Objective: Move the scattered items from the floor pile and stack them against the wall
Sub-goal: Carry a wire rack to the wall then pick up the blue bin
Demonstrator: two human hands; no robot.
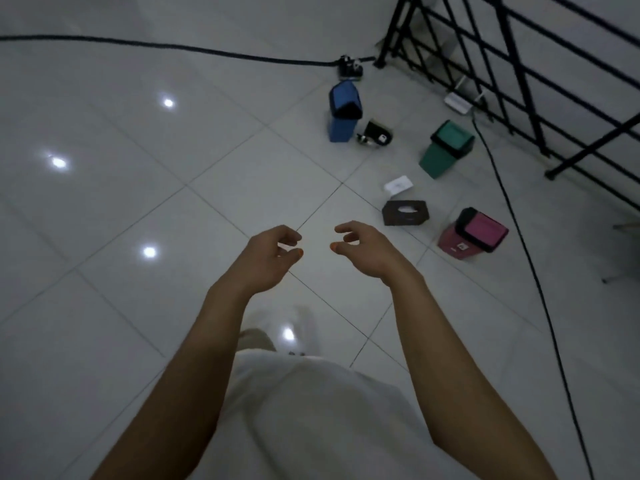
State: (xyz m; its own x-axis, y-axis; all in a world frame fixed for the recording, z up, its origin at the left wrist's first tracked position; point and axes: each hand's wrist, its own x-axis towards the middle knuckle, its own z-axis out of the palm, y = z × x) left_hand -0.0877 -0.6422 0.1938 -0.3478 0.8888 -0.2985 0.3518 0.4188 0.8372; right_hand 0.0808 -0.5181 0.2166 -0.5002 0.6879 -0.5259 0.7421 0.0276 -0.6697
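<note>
Tiled floor (pixel 173 202), bins (pixel 472 233) beyond 2 empty hands (pixel 270 252).

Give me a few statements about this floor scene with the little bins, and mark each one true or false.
1. Both hands are empty. True: the left hand and right hand hang loosely curled above the tiles, holding nothing.
2. The pink bin lies tipped on its side. False: it stands upright.
3. The brown tissue box sits between the right hand and the pink bin. True.
4. The green bin is stacked on the blue bin. False: they stand apart on the floor.
5. A black cable runs along the floor past the bins. True.
</note>
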